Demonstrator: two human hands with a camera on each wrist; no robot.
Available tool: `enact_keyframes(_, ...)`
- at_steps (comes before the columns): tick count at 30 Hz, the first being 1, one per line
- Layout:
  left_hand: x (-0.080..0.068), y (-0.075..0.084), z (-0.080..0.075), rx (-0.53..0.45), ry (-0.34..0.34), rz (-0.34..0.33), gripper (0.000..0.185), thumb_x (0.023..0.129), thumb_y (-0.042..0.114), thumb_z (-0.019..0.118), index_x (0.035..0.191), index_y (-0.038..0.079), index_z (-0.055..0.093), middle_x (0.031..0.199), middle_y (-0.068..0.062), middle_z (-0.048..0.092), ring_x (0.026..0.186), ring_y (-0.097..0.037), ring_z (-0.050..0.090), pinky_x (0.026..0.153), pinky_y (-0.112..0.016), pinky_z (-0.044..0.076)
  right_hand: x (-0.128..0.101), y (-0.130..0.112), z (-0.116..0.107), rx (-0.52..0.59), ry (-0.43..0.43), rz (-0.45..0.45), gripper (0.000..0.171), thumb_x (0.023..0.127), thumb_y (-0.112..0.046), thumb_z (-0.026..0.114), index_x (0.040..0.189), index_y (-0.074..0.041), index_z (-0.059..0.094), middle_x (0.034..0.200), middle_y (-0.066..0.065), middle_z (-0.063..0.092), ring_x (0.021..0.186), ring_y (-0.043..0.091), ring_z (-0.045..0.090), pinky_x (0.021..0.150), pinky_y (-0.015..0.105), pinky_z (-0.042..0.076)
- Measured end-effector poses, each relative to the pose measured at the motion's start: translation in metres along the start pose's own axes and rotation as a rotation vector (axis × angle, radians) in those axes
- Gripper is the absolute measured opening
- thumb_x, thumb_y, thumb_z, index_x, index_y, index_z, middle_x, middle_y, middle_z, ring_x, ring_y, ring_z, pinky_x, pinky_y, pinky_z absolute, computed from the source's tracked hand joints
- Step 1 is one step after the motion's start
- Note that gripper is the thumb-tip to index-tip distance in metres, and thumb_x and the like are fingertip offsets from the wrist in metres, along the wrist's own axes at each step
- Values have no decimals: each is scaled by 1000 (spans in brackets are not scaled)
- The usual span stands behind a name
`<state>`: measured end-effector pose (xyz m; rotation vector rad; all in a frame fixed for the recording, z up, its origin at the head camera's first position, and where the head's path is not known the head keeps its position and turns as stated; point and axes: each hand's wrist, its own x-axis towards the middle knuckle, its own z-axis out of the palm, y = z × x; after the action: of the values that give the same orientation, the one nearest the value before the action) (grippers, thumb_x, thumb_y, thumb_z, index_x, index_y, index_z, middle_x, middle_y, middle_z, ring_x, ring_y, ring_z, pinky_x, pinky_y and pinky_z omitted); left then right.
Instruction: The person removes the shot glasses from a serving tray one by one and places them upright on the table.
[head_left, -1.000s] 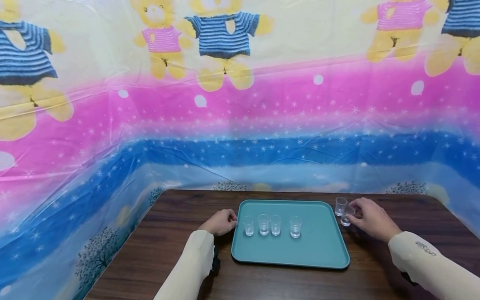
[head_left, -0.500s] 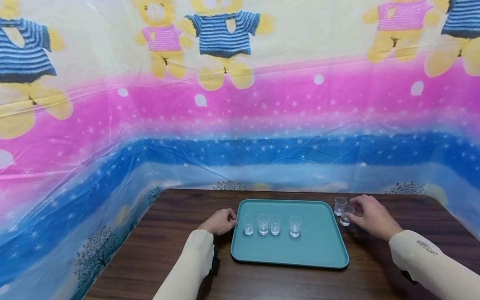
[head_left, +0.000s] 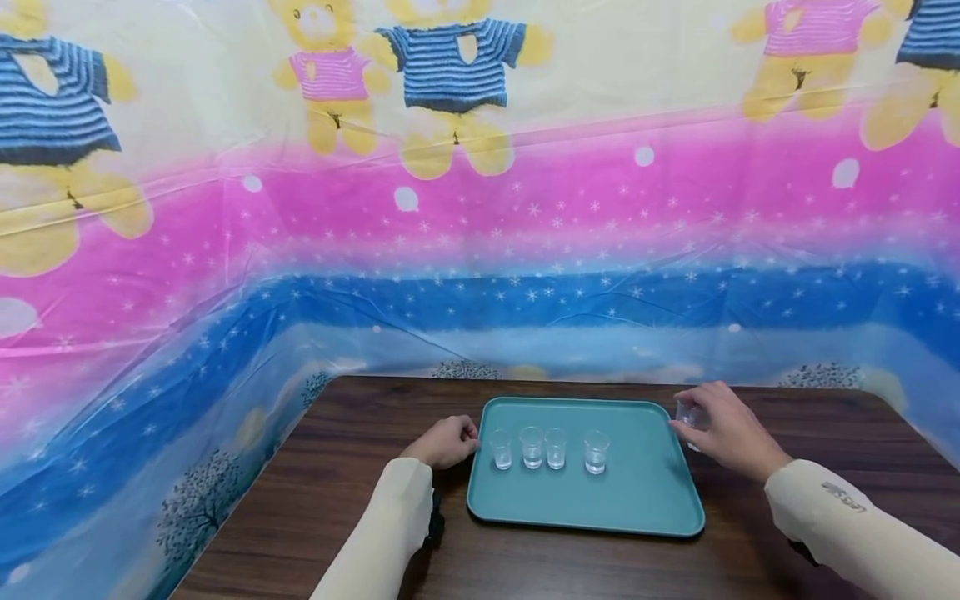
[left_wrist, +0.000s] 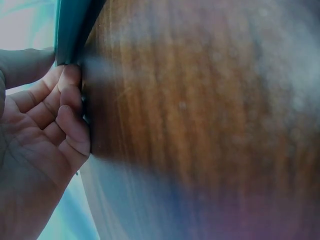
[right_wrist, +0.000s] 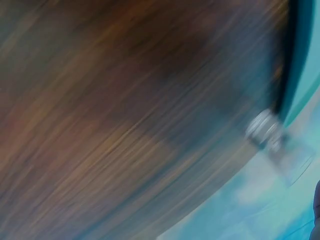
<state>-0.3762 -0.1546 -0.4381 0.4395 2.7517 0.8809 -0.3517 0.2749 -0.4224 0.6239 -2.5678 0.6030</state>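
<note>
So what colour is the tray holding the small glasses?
Teal, a plain blue-green with no pattern. The tray shows best in the head view.

The only lettering in view is a small dark print on the right sleeve (head_left: 840, 493), near the forearm in the head view; it is too small and skewed to read. The tray (head_left: 637, 500), the glasses (head_left: 596, 452) and the table (head_left: 337, 500) carry no writing that shows. The backdrop sheet (head_left: 480, 208) bears bears, stars and dots but no words. Both wrist views are blurred and show no text.
</note>
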Motion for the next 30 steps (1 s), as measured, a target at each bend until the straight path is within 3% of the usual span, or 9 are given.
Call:
enact_keyframes(5, 1, 0, 0, -9, -4, 6, 8, 97, 14, 54, 97, 7, 56, 81, -5, 54, 70, -19, 50, 64, -34, 42, 6, -26, 10, 18, -19, -57, 37, 84, -31, 73, 111, -6, 64, 98, 2, 56, 86, 19, 50, 68, 39, 45)
enact_keyframes(14, -1, 2, -1, 0, 4, 3, 7, 96, 14, 54, 96, 7, 56, 80, -5, 53, 69, -18, 49, 64, -34, 42, 14, -61, 28, 75, -123, -105, 44, 82, -37, 74, 115, -11, 61, 103, 1, 56, 96, 18, 51, 79, 41, 46)
enact_keyframes(19, -2, 3, 0, 7, 6, -2, 7, 96, 13, 55, 96, 6, 56, 80, -5, 53, 69, -18, 49, 63, -34, 42, 16, -70, 34, 94, -173, -106, 45, 83, -35, 74, 118, -11, 60, 105, 1, 56, 98, 21, 51, 80, 41, 45)
enact_keyframes(30, -2, 2, -1, 7, 12, 2, 7, 96, 14, 56, 97, 6, 56, 80, -4, 53, 69, -18, 50, 64, -33, 42, 16, -74, 38, 85, -169, -137, 37, 84, -29, 74, 114, -12, 61, 102, 0, 57, 95, 15, 52, 79, 40, 45)
